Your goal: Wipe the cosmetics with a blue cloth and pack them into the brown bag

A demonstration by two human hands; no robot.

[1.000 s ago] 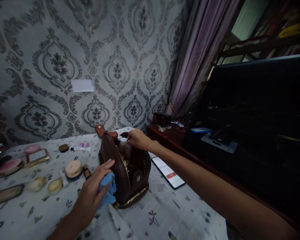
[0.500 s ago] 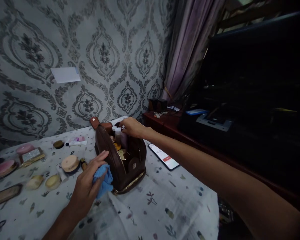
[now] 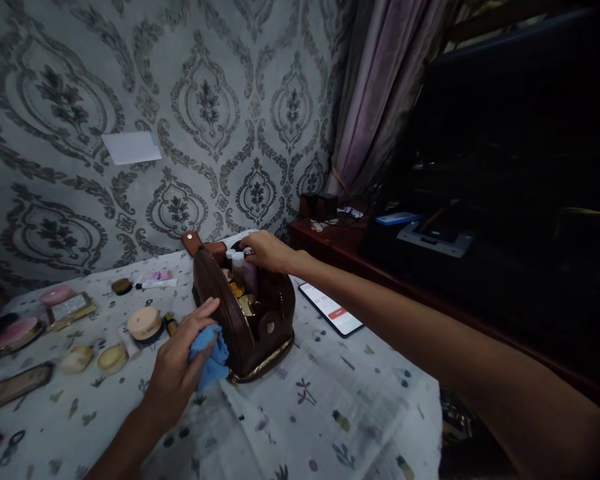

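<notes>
A brown cosmetic bag (image 3: 225,293) stands unzipped on the cloth-covered table, with white-capped bottles (image 3: 238,261), a mauve bottle (image 3: 251,277) and gold-coloured items inside. My right hand (image 3: 265,252) reaches over its far end, fingers curled down into the opening beside the mauve bottle. The fingertips are hidden, so what they hold cannot be made out. A crumpled blue cloth (image 3: 213,357) is held between the thumb and fingers of my left hand (image 3: 180,360), close against the bag's left side.
Left of the bag lie a round powder jar (image 3: 145,324), two yellowish sponges (image 3: 113,359), a pink compact (image 3: 17,332), a white tube (image 3: 159,283) and other cosmetics. A lit phone (image 3: 330,308) lies right of the bag. Beyond the table is a dark red desk (image 3: 325,235).
The view has shifted slightly, so the table items sit a little farther right. Both hands keep nearly the same places at the bag.
</notes>
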